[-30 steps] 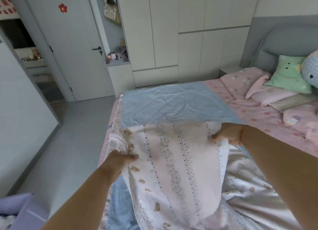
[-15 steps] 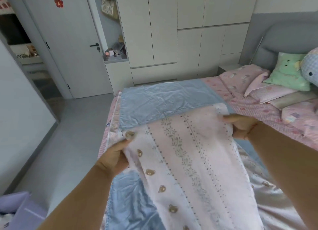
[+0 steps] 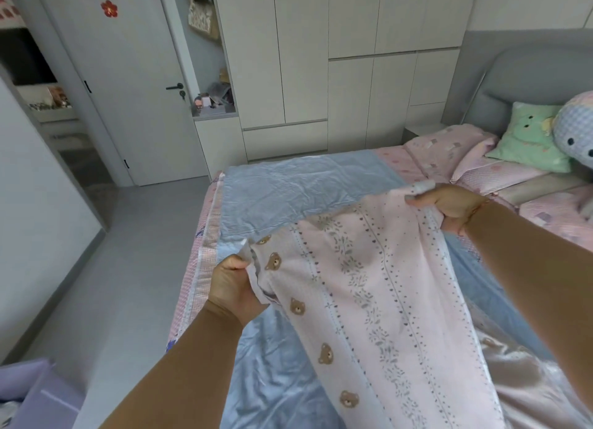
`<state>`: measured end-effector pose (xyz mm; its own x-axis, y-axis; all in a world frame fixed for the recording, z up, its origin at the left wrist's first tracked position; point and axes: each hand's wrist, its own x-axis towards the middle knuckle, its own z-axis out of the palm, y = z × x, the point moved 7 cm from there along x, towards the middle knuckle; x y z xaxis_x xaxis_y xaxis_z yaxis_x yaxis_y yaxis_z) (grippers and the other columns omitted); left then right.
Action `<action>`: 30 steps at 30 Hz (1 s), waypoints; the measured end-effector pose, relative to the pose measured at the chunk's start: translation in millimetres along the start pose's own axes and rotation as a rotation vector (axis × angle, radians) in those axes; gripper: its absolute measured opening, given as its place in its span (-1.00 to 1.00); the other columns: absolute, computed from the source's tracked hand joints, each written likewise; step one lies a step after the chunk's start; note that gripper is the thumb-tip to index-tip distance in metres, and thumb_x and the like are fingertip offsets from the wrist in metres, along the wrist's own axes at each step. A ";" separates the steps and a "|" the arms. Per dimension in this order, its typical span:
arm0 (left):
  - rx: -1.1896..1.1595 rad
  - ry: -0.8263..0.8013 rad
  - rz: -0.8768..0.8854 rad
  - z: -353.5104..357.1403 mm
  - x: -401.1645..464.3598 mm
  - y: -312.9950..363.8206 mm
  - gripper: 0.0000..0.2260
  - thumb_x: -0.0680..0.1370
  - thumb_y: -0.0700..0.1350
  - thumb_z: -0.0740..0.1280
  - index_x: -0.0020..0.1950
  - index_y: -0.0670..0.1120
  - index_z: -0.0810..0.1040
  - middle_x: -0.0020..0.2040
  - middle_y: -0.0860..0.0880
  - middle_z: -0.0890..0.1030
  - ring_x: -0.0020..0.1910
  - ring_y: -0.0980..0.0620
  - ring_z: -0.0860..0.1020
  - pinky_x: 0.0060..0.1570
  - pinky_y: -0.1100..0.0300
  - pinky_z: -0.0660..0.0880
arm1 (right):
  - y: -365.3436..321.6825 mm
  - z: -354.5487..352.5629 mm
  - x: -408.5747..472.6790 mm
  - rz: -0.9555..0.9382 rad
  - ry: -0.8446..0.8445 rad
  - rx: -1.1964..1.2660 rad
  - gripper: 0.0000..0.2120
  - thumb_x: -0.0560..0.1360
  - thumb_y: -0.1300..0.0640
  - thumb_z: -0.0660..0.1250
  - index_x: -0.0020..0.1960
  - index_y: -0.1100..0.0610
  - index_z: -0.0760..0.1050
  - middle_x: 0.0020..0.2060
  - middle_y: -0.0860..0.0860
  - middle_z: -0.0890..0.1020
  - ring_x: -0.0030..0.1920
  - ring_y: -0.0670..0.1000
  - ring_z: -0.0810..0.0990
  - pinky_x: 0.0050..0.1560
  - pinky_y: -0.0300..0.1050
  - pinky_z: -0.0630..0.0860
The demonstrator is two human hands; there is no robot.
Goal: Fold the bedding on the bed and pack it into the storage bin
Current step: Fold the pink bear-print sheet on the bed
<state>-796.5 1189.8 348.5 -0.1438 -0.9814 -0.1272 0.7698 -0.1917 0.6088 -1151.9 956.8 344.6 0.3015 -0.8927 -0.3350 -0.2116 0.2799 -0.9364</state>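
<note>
A pink sheet [image 3: 369,287] printed with bear faces and leafy stripes is stretched taut above the bed. My left hand [image 3: 236,287] is closed on its near-left corner. My right hand [image 3: 449,207] is closed on its far-right corner. Under it a light blue sheet [image 3: 288,197] lies spread over the bed, wrinkled. A pale satin part of the bedding [image 3: 526,390] bunches at the lower right. A lilac storage bin [image 3: 35,396] stands on the floor at the lower left, partly cut off by the frame.
Pink pillows [image 3: 449,149], a green cushion [image 3: 532,136] and a plush toy [image 3: 574,130] lie against the grey headboard. White wardrobes [image 3: 353,59] line the far wall. A white door [image 3: 134,85] stands to the left. Grey floor [image 3: 122,268] runs along the bed's left side.
Both hands have moved apart and forward, pulling the pink sheet from a bunched fold into a flat, taut panel. The right hand has travelled toward the pillows.
</note>
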 end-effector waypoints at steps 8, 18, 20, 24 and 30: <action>0.339 0.099 -0.189 14.4 3.9 -27.8 -0.86 0.40 -0.22 0.38 -0.08 -0.17 0.69 -0.14 -0.18 0.68 -0.17 -0.13 0.66 -0.14 0.03 0.61 | -81.2 68.8 -98.8 -0.086 -0.031 0.049 -0.54 0.30 0.18 0.44 0.18 0.25 0.55 0.18 0.17 0.60 0.19 0.15 0.57 0.32 0.22 0.37; 0.628 0.083 0.190 108.1 0.5 123.3 -0.85 0.40 -0.25 0.34 -0.06 -0.16 0.64 -0.12 -0.14 0.68 -0.13 -0.10 0.66 -0.07 0.03 0.61 | -205.9 70.9 -158.7 -0.430 0.120 0.086 -0.94 0.51 0.23 0.33 -0.05 0.17 0.56 -0.25 0.03 0.71 -0.21 0.00 0.70 -0.21 -0.08 0.61; 0.633 0.058 0.277 136.0 -8.1 154.9 -0.81 0.52 -0.22 0.25 -0.06 -0.13 0.67 -0.10 -0.11 0.69 -0.08 -0.07 0.66 -0.03 0.02 0.61 | -236.0 72.4 -173.7 -0.502 0.138 0.146 -0.90 0.54 0.26 0.29 -0.13 0.17 0.55 -0.35 -0.02 0.70 -0.29 -0.05 0.69 -0.36 -0.17 0.59; 0.623 0.118 0.335 157.5 -17.5 198.0 -0.71 0.55 -0.11 0.27 0.25 -0.13 0.54 0.08 -0.13 0.65 0.05 -0.10 0.64 -0.09 0.00 0.63 | -267.2 76.7 -182.0 -0.509 0.102 0.202 -0.80 0.58 0.22 0.23 -0.12 0.17 0.61 -0.26 0.00 0.71 -0.21 -0.03 0.70 -0.26 -0.10 0.63; 0.620 0.362 0.213 107.0 -19.8 178.7 -0.87 0.58 -0.13 0.25 -0.02 -0.13 0.57 -0.23 -0.13 0.66 -0.35 -0.08 0.65 -0.40 0.05 0.61 | -201.5 84.1 -144.2 -0.101 0.064 -0.020 -0.62 0.48 0.08 0.33 0.21 0.30 0.49 0.08 0.23 0.62 0.01 0.15 0.62 -0.14 0.03 0.52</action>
<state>-722.7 1173.9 543.7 0.2655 -0.9537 -0.1416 0.2511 -0.0735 0.9652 -1074.6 1058.8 572.8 0.2624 -0.9370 -0.2307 -0.2021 0.1804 -0.9626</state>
